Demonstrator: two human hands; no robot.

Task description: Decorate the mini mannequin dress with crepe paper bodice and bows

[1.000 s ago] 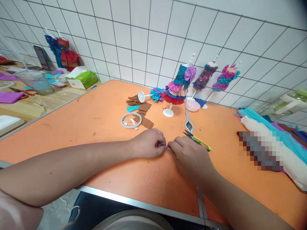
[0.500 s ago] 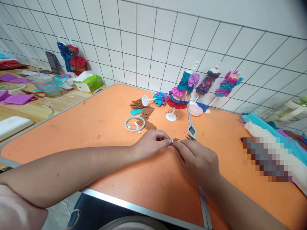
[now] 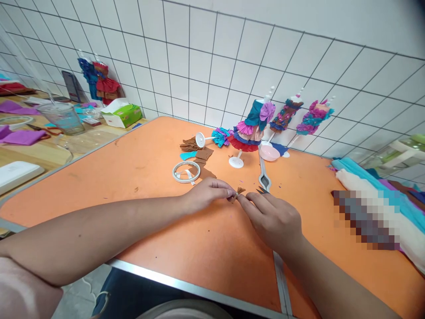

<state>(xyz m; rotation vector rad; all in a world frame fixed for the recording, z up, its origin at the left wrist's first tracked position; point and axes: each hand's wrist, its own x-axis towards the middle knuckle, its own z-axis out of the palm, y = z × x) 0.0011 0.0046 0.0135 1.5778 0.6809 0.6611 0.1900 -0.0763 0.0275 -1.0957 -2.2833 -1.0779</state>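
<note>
Between my fingertips is a small gathered piece of brown crepe paper point(image 3: 240, 191), pinched narrow at its middle like a bow. My left hand point(image 3: 212, 195) grips it from the left, thumb and forefinger closed. From the right, my right hand point(image 3: 274, 217) touches it with thumb and forefinger pressed together. Scissors point(image 3: 264, 180) lie just beyond my right hand, partly hidden by it. A roll of double-sided tape point(image 3: 186, 172) rests on the orange table point(image 3: 159, 230), beside brown paper pieces point(image 3: 203, 154) and a blue scrap point(image 3: 188, 155).
Small dress stands with ruffled paper dresses point(image 3: 251, 124) are at the back, one lying on its side point(image 3: 221, 137). A pink bowl point(image 3: 269, 153) is near them. Paper rolls point(image 3: 361, 190) lie at right. On the left table are a plastic cup point(image 3: 61, 117) and a tissue pack point(image 3: 122, 114).
The brown paper now shows more between my fingertips, its gathered middle and fanned end visible. My left hand has shifted slightly left and up; the right hand has barely moved.
</note>
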